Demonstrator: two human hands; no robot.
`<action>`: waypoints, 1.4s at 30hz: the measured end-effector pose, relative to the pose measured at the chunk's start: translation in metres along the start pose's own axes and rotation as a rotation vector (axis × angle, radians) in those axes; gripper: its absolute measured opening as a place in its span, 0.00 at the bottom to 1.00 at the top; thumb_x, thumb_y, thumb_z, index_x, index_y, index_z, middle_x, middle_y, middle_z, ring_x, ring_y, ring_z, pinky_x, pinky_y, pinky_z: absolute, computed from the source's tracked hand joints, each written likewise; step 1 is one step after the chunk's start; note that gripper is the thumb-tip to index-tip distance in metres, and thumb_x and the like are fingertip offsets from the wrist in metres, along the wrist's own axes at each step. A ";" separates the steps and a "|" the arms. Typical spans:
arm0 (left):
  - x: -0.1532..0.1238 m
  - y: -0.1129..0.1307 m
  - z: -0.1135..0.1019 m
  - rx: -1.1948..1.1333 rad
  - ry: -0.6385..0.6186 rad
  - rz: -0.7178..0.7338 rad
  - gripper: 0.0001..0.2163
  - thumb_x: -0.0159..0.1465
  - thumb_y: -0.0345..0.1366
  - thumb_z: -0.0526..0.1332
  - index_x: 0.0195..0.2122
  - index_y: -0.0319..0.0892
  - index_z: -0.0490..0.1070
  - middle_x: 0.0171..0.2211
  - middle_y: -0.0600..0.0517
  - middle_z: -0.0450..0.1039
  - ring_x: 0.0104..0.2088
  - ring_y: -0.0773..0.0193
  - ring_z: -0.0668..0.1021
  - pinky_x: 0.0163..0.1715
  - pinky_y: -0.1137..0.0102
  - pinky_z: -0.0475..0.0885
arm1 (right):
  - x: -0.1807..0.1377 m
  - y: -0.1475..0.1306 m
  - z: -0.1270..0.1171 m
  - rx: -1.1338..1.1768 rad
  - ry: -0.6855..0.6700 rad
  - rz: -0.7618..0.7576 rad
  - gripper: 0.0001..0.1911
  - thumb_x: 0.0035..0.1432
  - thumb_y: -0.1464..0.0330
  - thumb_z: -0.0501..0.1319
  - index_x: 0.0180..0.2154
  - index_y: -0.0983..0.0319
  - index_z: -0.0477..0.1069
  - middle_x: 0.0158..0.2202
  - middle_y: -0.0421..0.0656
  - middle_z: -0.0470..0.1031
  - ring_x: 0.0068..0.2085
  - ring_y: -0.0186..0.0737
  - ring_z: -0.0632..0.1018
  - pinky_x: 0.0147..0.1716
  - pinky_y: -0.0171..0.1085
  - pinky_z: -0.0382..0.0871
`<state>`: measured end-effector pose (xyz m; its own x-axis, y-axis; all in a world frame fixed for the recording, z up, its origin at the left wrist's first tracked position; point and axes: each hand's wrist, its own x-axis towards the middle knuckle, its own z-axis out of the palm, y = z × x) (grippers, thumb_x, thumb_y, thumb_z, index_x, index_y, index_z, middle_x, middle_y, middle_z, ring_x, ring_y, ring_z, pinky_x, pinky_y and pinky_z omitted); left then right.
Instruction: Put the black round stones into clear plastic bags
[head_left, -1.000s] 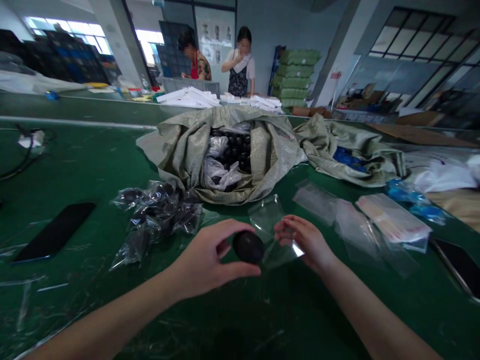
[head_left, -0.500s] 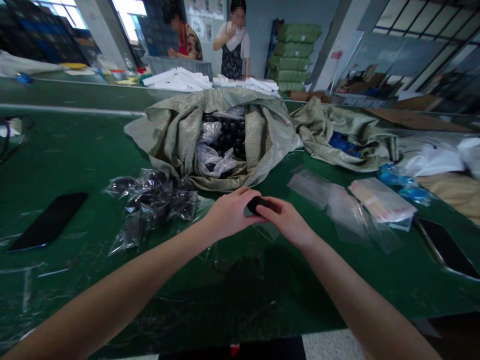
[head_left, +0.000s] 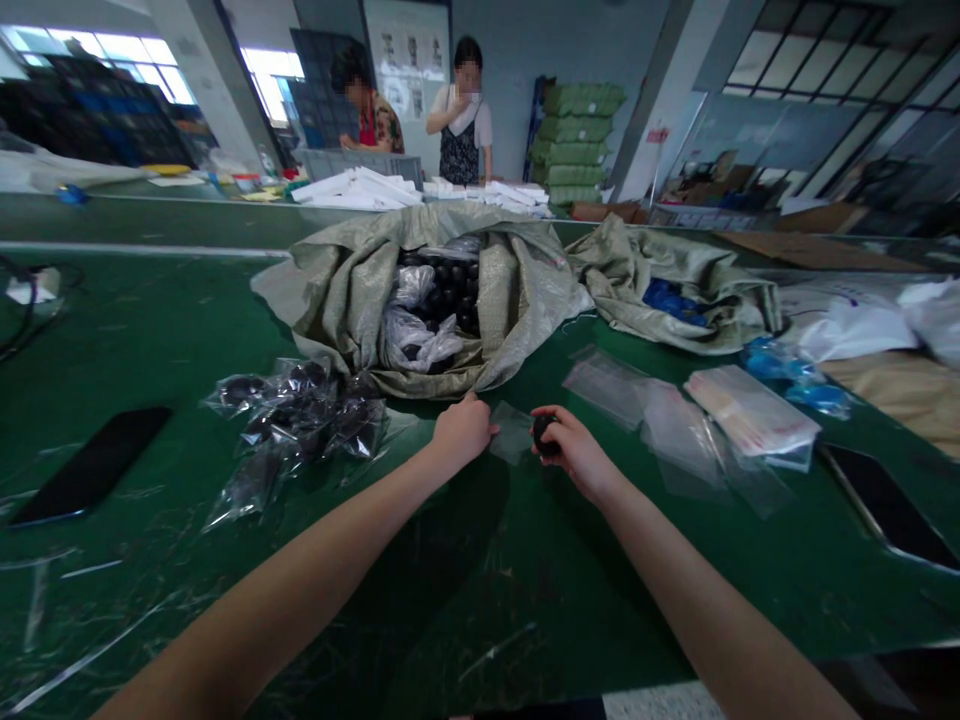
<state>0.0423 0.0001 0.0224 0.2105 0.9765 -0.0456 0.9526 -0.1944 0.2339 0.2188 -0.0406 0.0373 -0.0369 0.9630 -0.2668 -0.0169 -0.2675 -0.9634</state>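
Observation:
In the middle of the head view my right hand (head_left: 574,452) is closed round a small black round piece (head_left: 545,436). My left hand (head_left: 463,432) is closed at the left edge of a small clear plastic bag (head_left: 511,432), which lies between the two hands and looks flat. Left of my left hand lie several black pieces packed in clear bags (head_left: 304,415). Behind the hands an open woven sack (head_left: 517,300) holds many loose black round pieces (head_left: 454,295) and some crumpled clear plastic.
Flat clear bags (head_left: 754,410) lie in a stack to the right, with blue wrapped pieces (head_left: 795,375) behind. One phone (head_left: 94,465) rests at the left, another (head_left: 889,505) at the right. A second sack (head_left: 622,265) holds blue items. Two people (head_left: 465,120) are across the table.
My hands have moved apart. The black piece, held between both hands before, is now in my right hand alone, while my left hand has come down to the clear bag.

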 end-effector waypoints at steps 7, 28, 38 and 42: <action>-0.001 -0.004 -0.006 -0.230 0.046 0.007 0.07 0.61 0.38 0.62 0.35 0.44 0.78 0.36 0.47 0.79 0.38 0.56 0.80 0.38 0.66 0.72 | 0.006 0.001 0.012 -0.257 0.059 -0.081 0.16 0.48 0.56 0.66 0.32 0.61 0.70 0.20 0.36 0.68 0.20 0.32 0.69 0.15 0.30 0.57; -0.050 0.000 -0.064 -0.922 0.126 0.156 0.23 0.58 0.35 0.64 0.54 0.44 0.64 0.41 0.50 0.78 0.30 0.66 0.79 0.29 0.72 0.73 | -0.018 -0.015 0.048 0.103 0.133 -0.319 0.15 0.47 0.60 0.69 0.32 0.61 0.69 0.37 0.43 0.77 0.30 0.37 0.76 0.27 0.36 0.75; -0.041 -0.003 -0.059 -1.331 -0.072 -0.087 0.17 0.56 0.38 0.67 0.45 0.39 0.67 0.34 0.49 0.79 0.30 0.67 0.80 0.27 0.74 0.71 | -0.019 -0.004 0.050 -0.279 0.281 -0.529 0.07 0.53 0.64 0.65 0.33 0.58 0.69 0.37 0.43 0.78 0.39 0.42 0.79 0.42 0.41 0.72; -0.037 -0.008 -0.055 -1.246 0.106 -0.069 0.22 0.55 0.36 0.68 0.49 0.40 0.64 0.33 0.51 0.80 0.36 0.62 0.82 0.35 0.69 0.74 | -0.018 -0.002 0.050 -0.322 0.281 -0.563 0.07 0.54 0.65 0.65 0.34 0.58 0.68 0.38 0.43 0.78 0.41 0.42 0.79 0.44 0.42 0.71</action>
<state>0.0145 -0.0297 0.0752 0.0943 0.9951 -0.0296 0.0939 0.0207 0.9954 0.1693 -0.0592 0.0452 0.1509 0.9354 0.3198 0.3405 0.2545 -0.9051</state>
